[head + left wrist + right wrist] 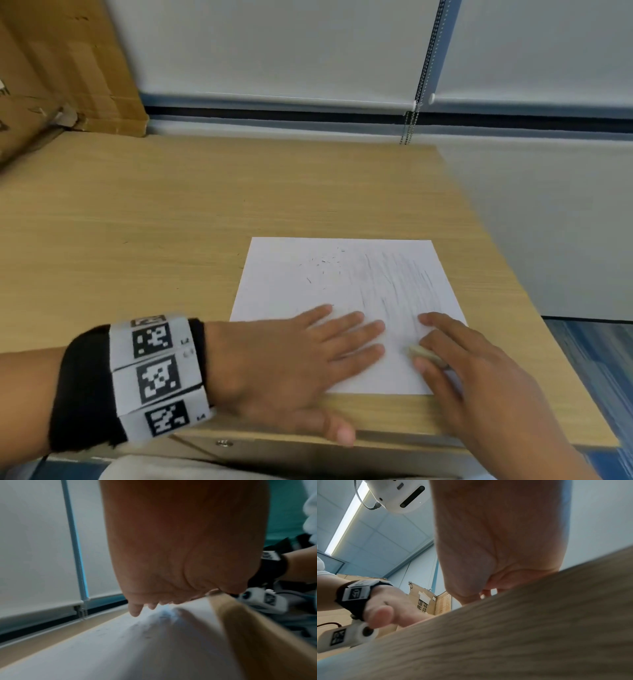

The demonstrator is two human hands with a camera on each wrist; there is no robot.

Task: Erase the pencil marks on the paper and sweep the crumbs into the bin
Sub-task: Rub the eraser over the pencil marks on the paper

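A white sheet of paper [329, 294] lies near the front right of the wooden desk [137, 212], with grey pencil strokes [397, 284] on its right half and dark eraser crumbs [323, 263] near its top middle. My left hand [291, 359] lies flat with straight fingers on the paper's lower left part, its thumb over the desk's front edge. My right hand [455, 353] pinches a pale eraser [426, 353] against the paper's lower right part. In the left wrist view the paper [120, 649] runs under the left hand [171, 561]. No bin shows.
A cardboard box [61, 78] stands at the desk's back left corner. Roller blinds with a bead chain [416, 102] hang behind the desk. The desk's right edge [507, 267] drops to blue carpet [596, 356].
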